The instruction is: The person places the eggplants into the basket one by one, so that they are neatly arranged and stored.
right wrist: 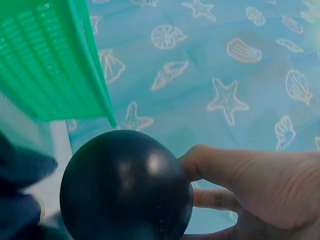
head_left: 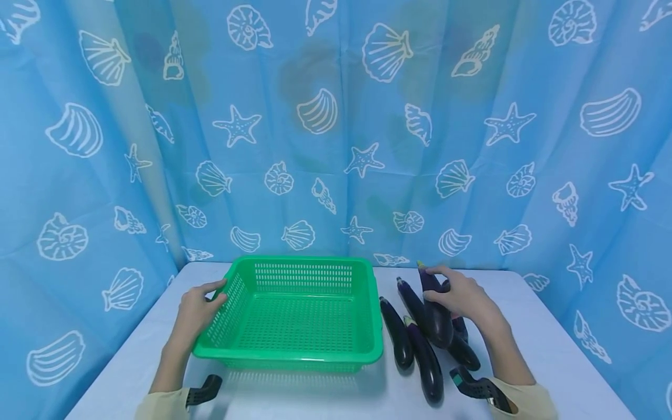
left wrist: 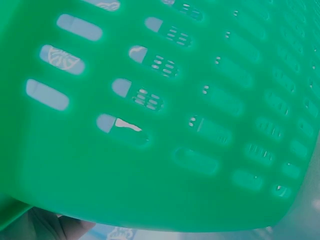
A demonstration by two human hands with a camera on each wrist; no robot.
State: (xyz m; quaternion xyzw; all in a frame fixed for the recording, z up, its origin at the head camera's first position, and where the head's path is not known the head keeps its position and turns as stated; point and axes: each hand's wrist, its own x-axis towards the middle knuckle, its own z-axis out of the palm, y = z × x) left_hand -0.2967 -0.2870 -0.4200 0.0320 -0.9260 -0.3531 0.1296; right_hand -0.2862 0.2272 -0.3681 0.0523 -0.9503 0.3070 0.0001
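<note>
My right hand [head_left: 462, 294] grips a dark purple eggplant [head_left: 438, 326] by its sides, the stem end pointing away from me. In the right wrist view the rounded, shiny end of this eggplant [right wrist: 125, 185] faces the camera, with thumb and fingers along its right side. Several other eggplants [head_left: 426, 370] lie around and beneath it. My left hand [head_left: 196, 309] holds the left side of a green plastic basket [head_left: 286, 357], thumb and forefinger at its rim. In the left wrist view the slotted basket wall [left wrist: 115, 175] fills most of the picture, with fingers [left wrist: 45, 225] partly hidden behind its edge.
The basket stands on a white table [head_left: 294, 396], with no eggplant inside it. Behind and around the table hangs a blue curtain [head_left: 336, 146] with white shell and starfish prints. Black wrist mounts [head_left: 205, 391] stick out from both sleeves.
</note>
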